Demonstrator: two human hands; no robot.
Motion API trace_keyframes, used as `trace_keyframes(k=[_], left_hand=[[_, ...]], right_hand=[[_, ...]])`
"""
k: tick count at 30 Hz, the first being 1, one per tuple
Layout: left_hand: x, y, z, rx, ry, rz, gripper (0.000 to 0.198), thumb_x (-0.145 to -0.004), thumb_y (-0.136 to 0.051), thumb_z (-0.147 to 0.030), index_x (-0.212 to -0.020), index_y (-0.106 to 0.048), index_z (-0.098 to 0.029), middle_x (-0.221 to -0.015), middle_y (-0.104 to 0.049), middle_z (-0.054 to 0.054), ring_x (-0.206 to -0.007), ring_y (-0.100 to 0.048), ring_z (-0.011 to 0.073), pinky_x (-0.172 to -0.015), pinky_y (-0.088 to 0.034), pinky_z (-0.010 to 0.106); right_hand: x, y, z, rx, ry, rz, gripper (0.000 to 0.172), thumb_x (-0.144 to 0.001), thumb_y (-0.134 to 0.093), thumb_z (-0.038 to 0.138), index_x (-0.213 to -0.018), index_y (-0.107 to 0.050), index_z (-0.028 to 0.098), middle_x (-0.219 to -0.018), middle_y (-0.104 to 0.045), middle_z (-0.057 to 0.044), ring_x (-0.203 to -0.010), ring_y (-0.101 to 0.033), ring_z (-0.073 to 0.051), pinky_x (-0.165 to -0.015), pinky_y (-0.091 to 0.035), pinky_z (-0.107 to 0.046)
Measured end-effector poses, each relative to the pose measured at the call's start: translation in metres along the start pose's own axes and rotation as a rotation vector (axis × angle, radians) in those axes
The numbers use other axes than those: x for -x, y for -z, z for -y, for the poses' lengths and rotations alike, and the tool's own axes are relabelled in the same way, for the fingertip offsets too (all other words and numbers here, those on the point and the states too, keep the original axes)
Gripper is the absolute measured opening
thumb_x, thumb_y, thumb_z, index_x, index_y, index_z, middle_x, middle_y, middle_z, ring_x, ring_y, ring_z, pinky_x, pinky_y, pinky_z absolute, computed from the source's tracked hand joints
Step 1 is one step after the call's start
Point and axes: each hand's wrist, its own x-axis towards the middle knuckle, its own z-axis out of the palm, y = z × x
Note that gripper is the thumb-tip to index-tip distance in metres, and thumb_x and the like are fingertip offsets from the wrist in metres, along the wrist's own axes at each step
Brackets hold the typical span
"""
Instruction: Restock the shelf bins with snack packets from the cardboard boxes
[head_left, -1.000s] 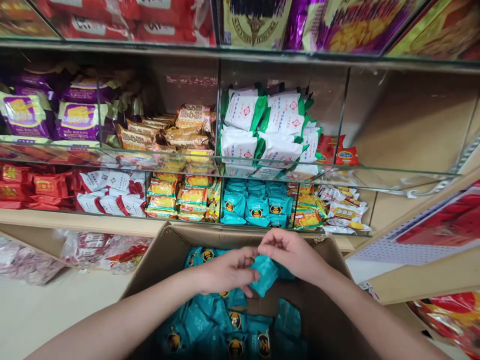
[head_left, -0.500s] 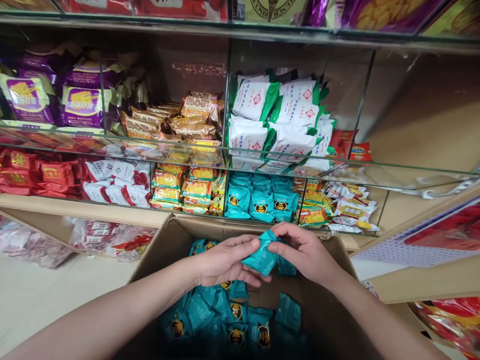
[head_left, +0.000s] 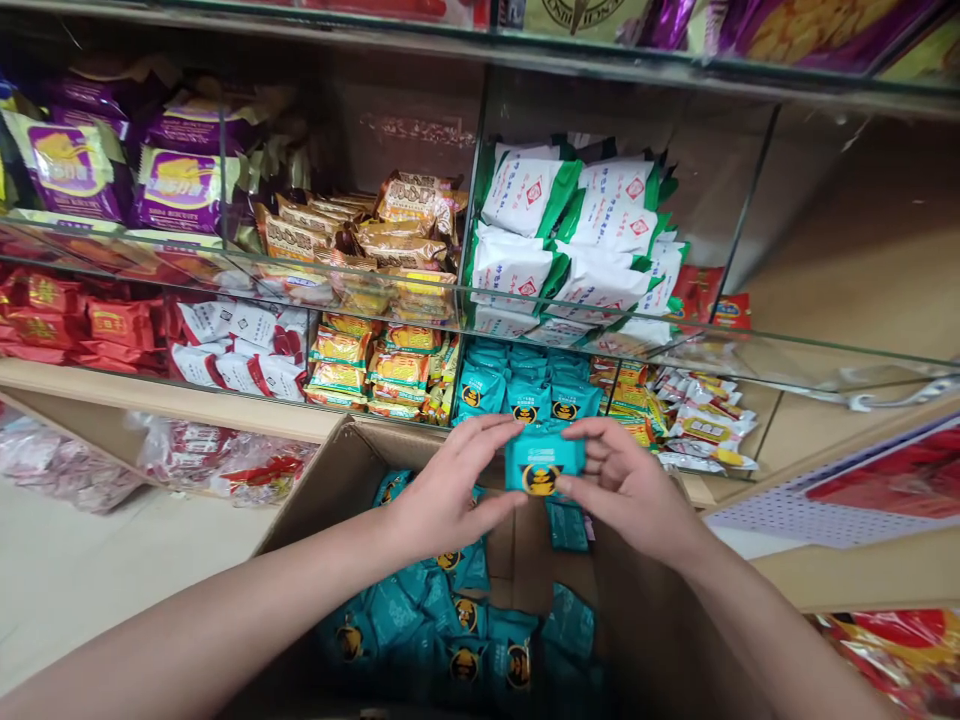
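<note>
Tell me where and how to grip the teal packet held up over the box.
Pinch the teal packet by its right end, coming from the right, probably thumb in front and fingers behind: it is upright, face-on to the camera, and the right hand holds that end. The left hand could steady the opposite end.

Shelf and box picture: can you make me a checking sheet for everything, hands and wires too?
Surface: pale wooden lower shelf; open cardboard box in front.
Job's things: teal packet, held up, emblem showing; loose teal packets in the box; matching rows on the shelf.
Clutter: plastic-wrapped bags under the shelf, picture left.
Grippers: right hand pinches the packet's right side; left hand at its left side, grip unclear.
Cables: nothing seen.
Surroundings: purple packs, green-and-white packs one shelf up.
</note>
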Motion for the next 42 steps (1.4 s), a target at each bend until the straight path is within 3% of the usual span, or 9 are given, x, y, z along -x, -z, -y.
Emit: trace_keyframes(k=[3,6,13,18,22,26,32,37,42], left_hand=[[-0.005,0.006,0.006,-0.040,0.017,-0.046,0.046,-0.080,-0.049,-0.020,-0.125,-0.036,-0.021,-0.127,-0.041,0.010,-0.120,-0.036,0.0197,-0.100,-0.034,0.040],[-0.021,0.008,0.011,-0.047,-0.002,-0.049,0.040,-0.080,-0.047,-0.017,-0.120,-0.041,-0.019,-0.120,-0.048,0.008,-0.115,-0.041,0.0165,-0.097,-0.037,0.035],[-0.079,-0.012,0.025,-0.459,-0.065,0.269,0.023,-0.078,-0.051,-0.022,-0.098,-0.060,-0.017,-0.117,-0.049,0.010,-0.107,-0.043,0.0238,-0.091,-0.039,0.039],[-0.093,-0.023,0.039,-0.711,-0.021,0.351,0.028,-0.068,-0.064,-0.037,-0.091,-0.063,-0.021,-0.125,-0.041,0.008,-0.111,-0.034,0.0289,-0.085,-0.040,0.043],[-0.089,-0.024,0.046,-0.745,-0.034,0.327,0.035,-0.066,-0.066,-0.037,-0.098,-0.060,-0.023,-0.126,-0.039,0.008,-0.109,-0.034,0.0279,-0.087,-0.039,0.041],[-0.084,-0.025,0.051,-0.730,-0.014,0.299,0.045,-0.066,-0.066,-0.038,-0.107,-0.055,-0.025,-0.125,-0.040,0.008,-0.112,-0.032,0.0286,-0.088,-0.038,0.041],[-0.083,-0.023,0.053,-0.708,-0.008,0.308,0.049,-0.066,-0.065,-0.038,-0.112,-0.052,-0.027,-0.124,-0.042,0.008,-0.115,-0.031,0.0303,-0.089,-0.037,0.042],[-0.084,-0.022,0.053,-0.707,0.022,0.316,0.047,-0.066,-0.065,-0.040,-0.110,-0.055,-0.026,-0.122,-0.044,0.009,-0.116,-0.030,0.0307,-0.090,-0.036,0.043],[-0.081,-0.023,0.055,-0.684,0.038,0.315,0.050,-0.067,-0.064,-0.040,-0.115,-0.051,-0.030,-0.120,-0.045,0.007,-0.115,-0.031,0.0305,-0.090,-0.035,0.044]], right_hand=[[0.000,0.031,0.004,0.278,0.111,-0.245,0.032,-0.075,-0.058,0.028,-0.102,-0.042,0.023,-0.082,-0.057,-0.001,-0.076,-0.057,-0.013,-0.065,-0.047,-0.026],[-0.002,0.052,0.011,0.573,0.095,-0.284,0.046,-0.075,-0.055,0.028,-0.115,-0.034,0.022,-0.079,-0.059,-0.001,-0.073,-0.058,-0.016,-0.065,-0.046,-0.029],[-0.036,0.042,0.028,1.186,0.274,0.116,0.033,-0.077,-0.042,0.012,-0.109,-0.050,0.018,-0.106,-0.056,-0.009,-0.099,-0.052,-0.020,-0.084,-0.040,-0.033],[-0.075,0.032,0.019,1.457,0.103,0.450,0.030,-0.071,-0.042,0.005,-0.095,-0.058,0.014,-0.090,-0.062,-0.011,-0.091,-0.056,-0.024,-0.074,-0.041,-0.031],[-0.091,0.022,0.010,1.523,-0.064,0.557,0.028,-0.069,-0.047,0.006,-0.091,-0.060,0.016,-0.093,-0.063,-0.012,-0.090,-0.058,-0.023,-0.070,-0.040,-0.027],[-0.087,0.024,0.008,1.472,-0.186,0.415,0.041,-0.064,-0.061,0.018,-0.104,-0.050,0.013,-0.095,-0.063,-0.012,-0.089,-0.059,-0.025,-0.061,-0.040,-0.026],[-0.084,0.024,0.016,1.539,-0.100,0.460,0.022,-0.074,-0.047,0.011,-0.094,-0.057,0.013,-0.089,-0.065,-0.013,-0.085,-0.062,-0.024,-0.062,-0.041,-0.026],[-0.098,0.006,0.015,1.556,-0.165,0.486,0.028,-0.078,-0.038,0.005,-0.093,-0.061,0.012,-0.093,-0.065,-0.014,-0.092,-0.060,-0.021,-0.068,-0.042,-0.024],[-0.087,0.022,0.013,1.554,-0.161,0.446,0.030,-0.067,-0.058,0.011,-0.097,-0.056,0.013,-0.093,-0.063,-0.011,-0.087,-0.060,-0.021,-0.061,-0.041,-0.023]])
